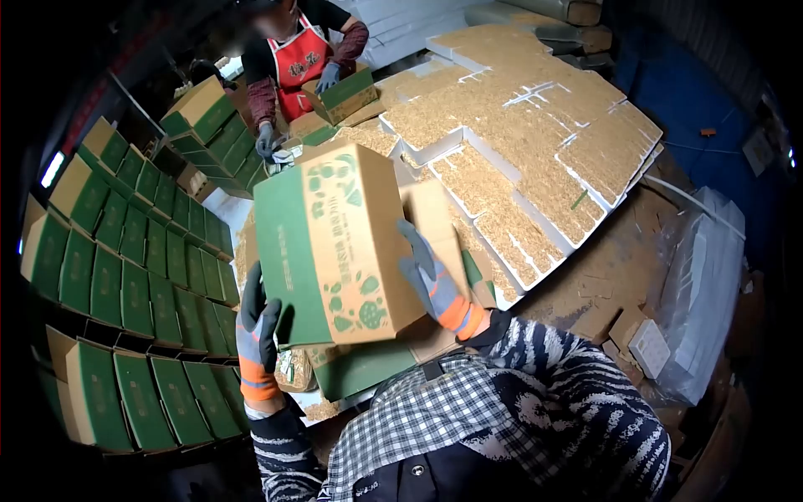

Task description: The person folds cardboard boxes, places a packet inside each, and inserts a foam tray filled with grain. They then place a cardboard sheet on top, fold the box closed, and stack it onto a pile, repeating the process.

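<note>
A green and brown cardboard box (335, 243) with printed fruit pictures is held up, tilted, between my two gloved hands. My left hand (258, 330) is against the box's lower left edge, its dark fingers pointing up. My right hand (433, 280) presses its fingers along the brown right side. Beneath the held box lies another green and brown carton (360, 372), partly hidden by it. What is inside the held box cannot be seen.
Stacks of green cartons (109, 243) line the left. White trays filled with brown shavings-like material (535, 125) cover the table ahead and to the right. Across the table, a co-worker in a red apron (301, 67) handles an open carton (345, 96). Plastic-wrapped sheets (698, 293) stand at right.
</note>
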